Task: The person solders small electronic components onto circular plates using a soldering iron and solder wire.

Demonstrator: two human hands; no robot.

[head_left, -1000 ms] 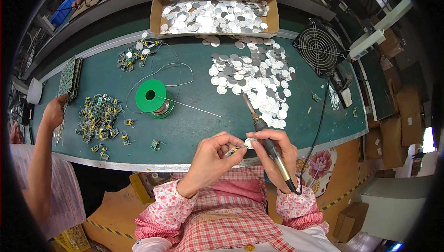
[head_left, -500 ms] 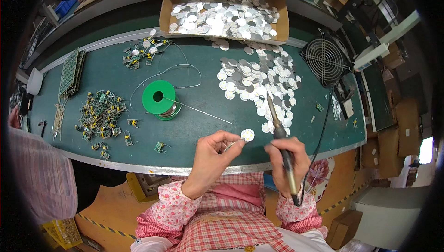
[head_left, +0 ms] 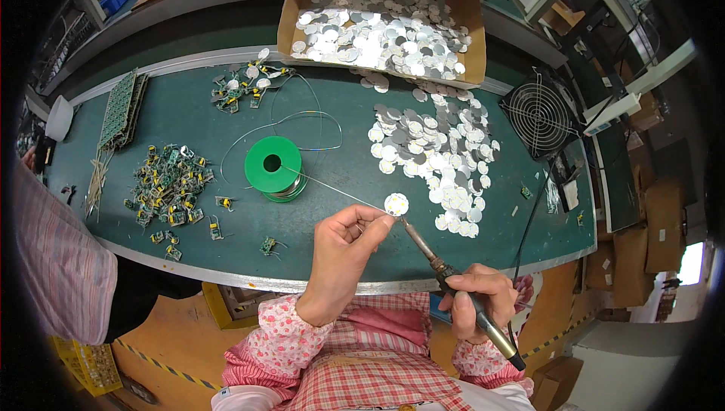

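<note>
Across the green workbench [head_left: 340, 162], the soldering iron [head_left: 423, 245] sits gripped in the right hand [head_left: 492, 299], fingers curled round its handle, while the left hand [head_left: 336, 256], near the green spool [head_left: 260, 177], pinches a small white disc [head_left: 396, 203], lower edge at the iron's tip!

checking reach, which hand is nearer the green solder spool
Left: the left hand is right of the green solder spool, toward the person; the right hand, farther right.
</note>
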